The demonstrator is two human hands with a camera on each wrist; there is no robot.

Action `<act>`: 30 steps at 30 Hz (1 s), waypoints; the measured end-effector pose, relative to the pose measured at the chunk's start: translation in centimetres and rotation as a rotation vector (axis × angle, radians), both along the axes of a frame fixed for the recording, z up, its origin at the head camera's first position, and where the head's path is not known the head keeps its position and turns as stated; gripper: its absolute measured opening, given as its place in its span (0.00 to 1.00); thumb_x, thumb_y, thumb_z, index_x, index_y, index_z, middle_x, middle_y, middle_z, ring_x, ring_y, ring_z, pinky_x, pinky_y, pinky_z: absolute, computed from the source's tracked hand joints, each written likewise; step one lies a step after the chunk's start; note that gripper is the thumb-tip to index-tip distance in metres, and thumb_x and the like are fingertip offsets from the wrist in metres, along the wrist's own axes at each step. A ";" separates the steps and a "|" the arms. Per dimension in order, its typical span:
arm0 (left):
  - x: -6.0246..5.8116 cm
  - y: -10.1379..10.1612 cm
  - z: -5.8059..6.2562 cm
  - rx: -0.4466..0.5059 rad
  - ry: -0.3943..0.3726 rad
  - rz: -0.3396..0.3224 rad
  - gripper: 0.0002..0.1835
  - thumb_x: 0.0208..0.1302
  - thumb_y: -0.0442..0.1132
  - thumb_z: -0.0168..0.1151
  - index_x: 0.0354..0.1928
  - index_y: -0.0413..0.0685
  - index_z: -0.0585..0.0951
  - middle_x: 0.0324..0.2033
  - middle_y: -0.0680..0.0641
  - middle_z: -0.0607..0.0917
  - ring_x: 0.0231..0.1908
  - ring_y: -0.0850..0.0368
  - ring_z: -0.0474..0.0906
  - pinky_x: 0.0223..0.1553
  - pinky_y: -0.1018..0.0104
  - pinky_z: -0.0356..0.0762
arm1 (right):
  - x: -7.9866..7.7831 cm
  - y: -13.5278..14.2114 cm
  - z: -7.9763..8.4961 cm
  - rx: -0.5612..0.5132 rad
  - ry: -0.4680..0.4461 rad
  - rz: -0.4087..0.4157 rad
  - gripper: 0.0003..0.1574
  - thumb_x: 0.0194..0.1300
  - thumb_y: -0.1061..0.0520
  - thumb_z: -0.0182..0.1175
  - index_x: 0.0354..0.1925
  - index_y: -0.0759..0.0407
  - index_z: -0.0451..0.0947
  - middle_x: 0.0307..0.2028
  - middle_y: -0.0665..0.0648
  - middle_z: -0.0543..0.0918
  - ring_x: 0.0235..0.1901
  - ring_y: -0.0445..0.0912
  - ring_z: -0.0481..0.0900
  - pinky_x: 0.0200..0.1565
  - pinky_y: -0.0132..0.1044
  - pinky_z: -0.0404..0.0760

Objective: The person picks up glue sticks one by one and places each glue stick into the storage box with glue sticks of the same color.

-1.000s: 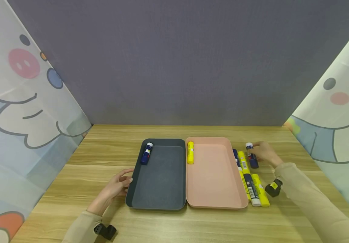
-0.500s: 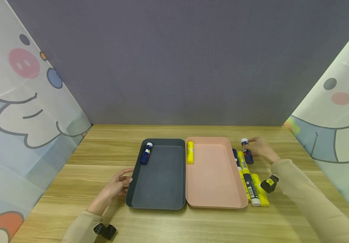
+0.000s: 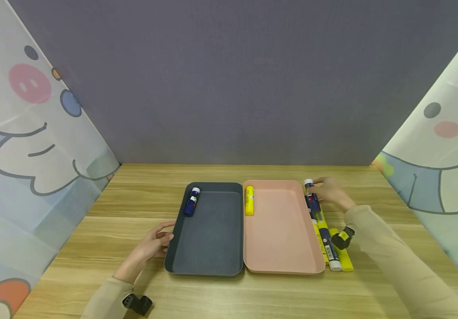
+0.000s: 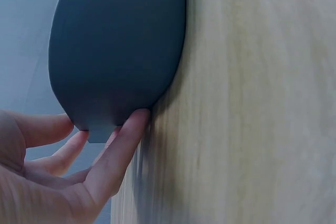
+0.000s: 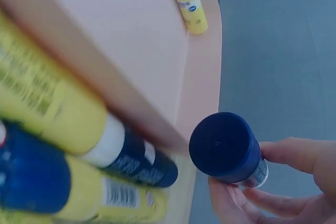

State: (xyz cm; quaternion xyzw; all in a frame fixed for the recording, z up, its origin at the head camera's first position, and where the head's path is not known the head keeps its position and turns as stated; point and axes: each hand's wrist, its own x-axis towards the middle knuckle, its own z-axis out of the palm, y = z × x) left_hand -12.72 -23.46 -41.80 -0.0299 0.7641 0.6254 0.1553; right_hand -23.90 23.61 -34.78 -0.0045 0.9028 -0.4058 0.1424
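My right hand (image 3: 330, 191) pinches a dark blue glue stick (image 3: 312, 199) with a white cap between thumb and fingers, above the right rim of the pink tray (image 3: 285, 248). In the right wrist view the blue glue stick (image 5: 223, 145) shows its round base. My left hand (image 3: 149, 246) holds the left side of the dark grey tray (image 3: 209, 248); in the left wrist view thumb and fingers (image 4: 118, 153) meet the tray's edge. A blue glue stick (image 3: 192, 202) lies in the grey tray's far left corner, and a yellow glue stick (image 3: 250, 200) in the pink tray's.
Right of the pink tray lie several yellow and blue glue sticks (image 3: 328, 243), side by side on the wooden table (image 3: 141, 190). A grey panel (image 3: 245, 88) stands behind the table. Cartoon-printed cloth (image 3: 448, 106) hangs at both sides.
My right hand has carried the blue glue stick leftward, from beyond the row of glue sticks to the pink tray's right rim. The left hand and both trays have stayed put.
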 end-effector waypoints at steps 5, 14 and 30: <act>0.0 0.0 0.0 0.001 0.005 -0.008 0.26 0.65 0.33 0.46 0.63 0.36 0.56 0.46 0.34 0.73 0.34 0.53 0.77 0.33 0.56 0.77 | -0.4 -1.2 0.1 0.001 -0.011 0.000 0.36 0.62 0.56 0.50 0.59 0.80 0.52 0.40 0.73 0.75 0.34 0.53 0.78 0.41 0.47 0.76; 0.0 0.0 0.0 -0.010 0.003 -0.005 0.25 0.64 0.33 0.47 0.63 0.37 0.57 0.46 0.34 0.73 0.34 0.53 0.77 0.35 0.55 0.77 | -1.2 -3.7 0.2 -0.031 -0.042 -0.026 0.34 0.61 0.58 0.52 0.60 0.76 0.55 0.42 0.74 0.74 0.31 0.49 0.78 0.39 0.45 0.77; 0.0 0.1 0.0 0.019 -0.011 -0.006 0.26 0.64 0.32 0.47 0.62 0.35 0.56 0.43 0.36 0.74 0.32 0.53 0.77 0.32 0.57 0.77 | -1.8 -7.7 -0.4 -0.172 -0.081 0.010 0.33 0.61 0.57 0.53 0.59 0.75 0.58 0.48 0.72 0.72 0.41 0.55 0.76 0.43 0.46 0.75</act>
